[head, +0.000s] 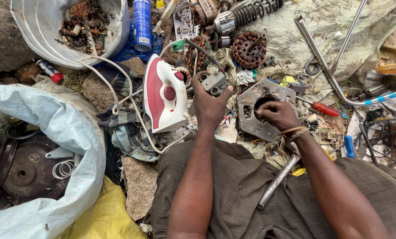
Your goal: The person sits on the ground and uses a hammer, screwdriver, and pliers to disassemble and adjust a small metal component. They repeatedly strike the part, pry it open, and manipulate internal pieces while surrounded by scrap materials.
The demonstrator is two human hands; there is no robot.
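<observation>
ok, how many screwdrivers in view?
2 clear: a red-handled screwdriver right of the grey metal block, and a blue-handled screwdriver lower right. More may be buried in the clutter.

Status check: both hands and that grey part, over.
Left hand gripping small grey metal part. Right hand resting on dark square metal block. Red-and-white clothes iron close beside left hand.

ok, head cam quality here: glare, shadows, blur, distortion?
Head view: soft, even daylight, no hard shadows; mild glare on the white and red clothes iron and the metal basin rim. Left hand with its small grey part and right hand are sharp, no motion blur. Wide-angle stretch shows toward the edges.
</observation>
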